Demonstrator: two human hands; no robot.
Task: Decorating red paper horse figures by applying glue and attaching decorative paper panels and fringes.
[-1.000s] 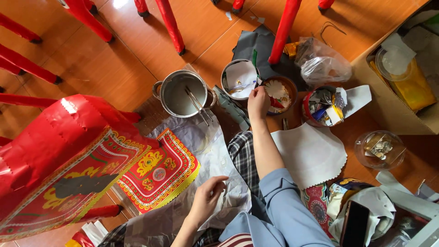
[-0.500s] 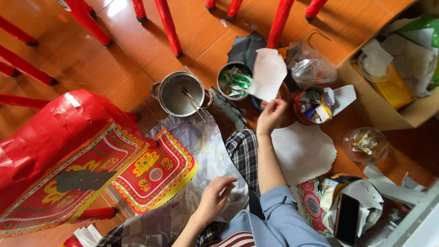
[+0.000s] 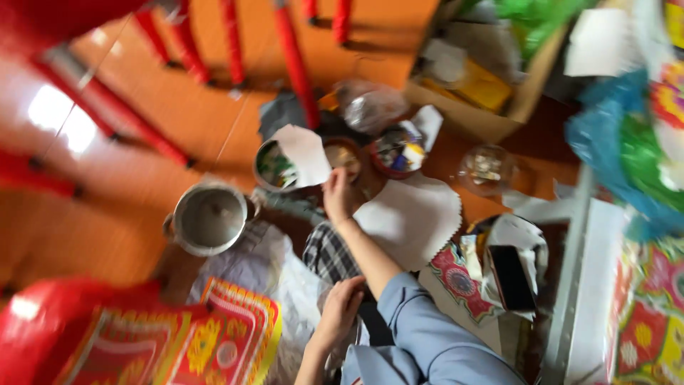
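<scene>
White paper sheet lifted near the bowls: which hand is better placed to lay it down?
Probably the right hand: it already pinches the white paper sheet above the bowls. The left hand rests low, near the lap.

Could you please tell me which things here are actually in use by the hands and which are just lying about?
In use:
right hand lifting a white paper piece
left hand resting on the clear plastic sheet

Lying about:
metal pot
cardboard box
black phone
glass jar
</scene>
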